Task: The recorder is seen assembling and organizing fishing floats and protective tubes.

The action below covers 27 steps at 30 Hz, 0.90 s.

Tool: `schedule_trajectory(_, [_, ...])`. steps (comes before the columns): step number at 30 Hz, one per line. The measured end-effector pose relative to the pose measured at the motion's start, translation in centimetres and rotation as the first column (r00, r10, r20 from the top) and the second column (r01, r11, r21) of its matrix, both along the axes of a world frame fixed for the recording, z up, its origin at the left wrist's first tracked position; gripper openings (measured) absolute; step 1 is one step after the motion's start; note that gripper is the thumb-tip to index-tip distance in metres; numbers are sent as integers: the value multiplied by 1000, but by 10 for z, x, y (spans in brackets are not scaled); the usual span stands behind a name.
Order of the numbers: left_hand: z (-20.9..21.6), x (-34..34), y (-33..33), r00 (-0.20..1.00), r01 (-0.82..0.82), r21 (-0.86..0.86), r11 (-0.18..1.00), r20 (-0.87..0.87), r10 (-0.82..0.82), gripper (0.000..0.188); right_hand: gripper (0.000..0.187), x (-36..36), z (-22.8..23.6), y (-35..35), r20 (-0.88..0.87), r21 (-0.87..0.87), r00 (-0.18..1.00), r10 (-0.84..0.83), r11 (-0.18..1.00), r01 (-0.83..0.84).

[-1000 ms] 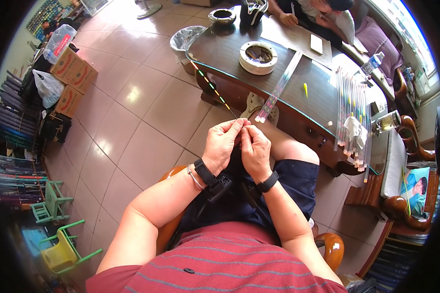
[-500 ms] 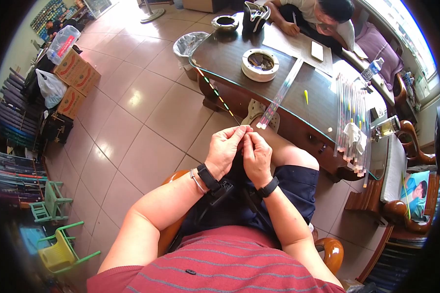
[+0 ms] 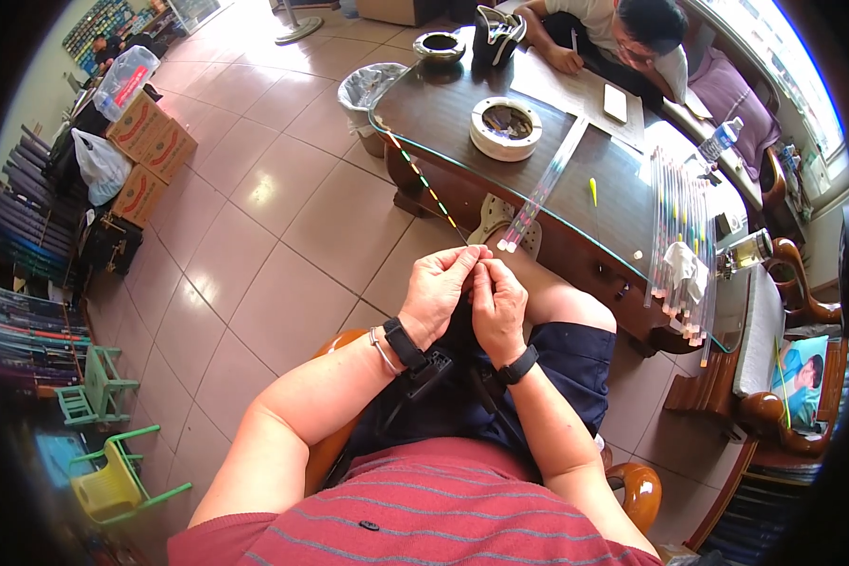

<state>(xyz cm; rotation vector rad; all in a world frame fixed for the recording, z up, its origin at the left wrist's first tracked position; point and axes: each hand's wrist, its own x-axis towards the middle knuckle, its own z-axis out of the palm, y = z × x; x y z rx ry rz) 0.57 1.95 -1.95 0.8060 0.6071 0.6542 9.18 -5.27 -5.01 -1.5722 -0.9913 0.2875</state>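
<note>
My left hand [image 3: 436, 294] pinches the thin dark end of a fishing float [image 3: 431, 191] between thumb and fingertips. Its slender tip, banded in yellow, red, green and black, slants up and left toward the table's corner. Right beside it, my right hand [image 3: 498, 304] is closed in a pinch, its fingertips against those of the left. Whatever lies between the right fingers is hidden. Both hands are above my lap, just short of the table. A clear tube [image 3: 544, 184] with banded sticks inside juts over the table's near edge, beyond my hands.
The dark glass-topped table [image 3: 424, 127] carries a round ashtray [image 3: 506, 128], a yellow-green float [image 3: 593, 191] and several clear tubes [image 3: 679, 236]. Across it a person [image 3: 623, 47] writes on paper. A lined bin [image 3: 368, 90] stands at its left end; cartons [image 3: 154, 137] are farther left.
The view has shifted very slightly. Both hands keep the same pinch, and the float stays at nearly the same slant.
</note>
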Motion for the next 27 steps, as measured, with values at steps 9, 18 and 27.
schedule_trajectory(9, [1, 0, -1, 1000, 0, -4, 1000, -4, 0, 20, 14, 0, -3, -1, 4, -5, 1000, -9, 1000, 9])
schedule_trajectory(18, [-1, 1, -1, 1000, -1, 10, 1000, -4, 2, 19, 14, -1, -5, -2, -26, 11, 1000, 2, 1000, -1])
schedule_trajectory(27, [-1, 1, 1, 1000, 4, 7, 1000, -4, -4, 20, 16, 0, -5, 0, -28, 9, 1000, 7, 1000, -7])
